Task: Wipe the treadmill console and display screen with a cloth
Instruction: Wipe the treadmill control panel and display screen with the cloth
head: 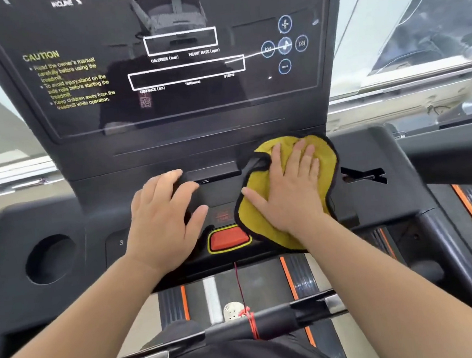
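The black treadmill console [94, 218] fills the middle of the view, with its dark glossy display screen [164, 105] tilted up behind it. A yellow cloth with a dark hem [260, 176] lies spread on the console's right half, just right of the centre. My right hand [290, 191] presses flat on the cloth, fingers spread and pointing up. My left hand [160, 217] rests palm down on the bare console left of centre, fingers apart, holding nothing. A red stop button [227, 237] sits between the two hands.
A round cup holder [50, 258] is sunk into the console's left wing. A red safety cord [245, 302] hangs from the stop button over a black crossbar [271, 318]. Below are the belt with orange side stripes [289, 277] and a white shoe [234, 310]. A handrail [454, 152] runs right.
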Motion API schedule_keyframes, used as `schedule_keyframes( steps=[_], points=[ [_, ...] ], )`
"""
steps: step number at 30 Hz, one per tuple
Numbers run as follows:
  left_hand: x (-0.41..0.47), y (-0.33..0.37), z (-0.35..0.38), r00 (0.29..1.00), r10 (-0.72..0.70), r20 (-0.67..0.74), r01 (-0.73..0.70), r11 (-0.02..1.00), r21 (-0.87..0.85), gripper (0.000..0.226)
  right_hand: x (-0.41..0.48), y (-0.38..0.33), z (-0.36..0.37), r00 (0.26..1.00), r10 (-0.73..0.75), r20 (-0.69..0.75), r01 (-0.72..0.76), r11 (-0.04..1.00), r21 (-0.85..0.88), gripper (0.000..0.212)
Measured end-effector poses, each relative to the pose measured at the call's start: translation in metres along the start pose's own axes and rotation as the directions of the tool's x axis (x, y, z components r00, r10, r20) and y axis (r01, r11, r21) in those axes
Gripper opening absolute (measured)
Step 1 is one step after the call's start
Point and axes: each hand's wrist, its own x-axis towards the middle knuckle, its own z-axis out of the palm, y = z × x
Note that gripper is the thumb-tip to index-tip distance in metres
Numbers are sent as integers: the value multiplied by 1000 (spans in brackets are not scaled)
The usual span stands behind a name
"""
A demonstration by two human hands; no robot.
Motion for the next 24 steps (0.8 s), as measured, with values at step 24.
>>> schedule_keyframes(
  steps=[24],
  points=[
    [67, 26, -19, 971, 83, -226, -62, 993, 99, 55, 70, 32, -17, 927, 12, -375, 74, 974, 214, 98]
  ],
)
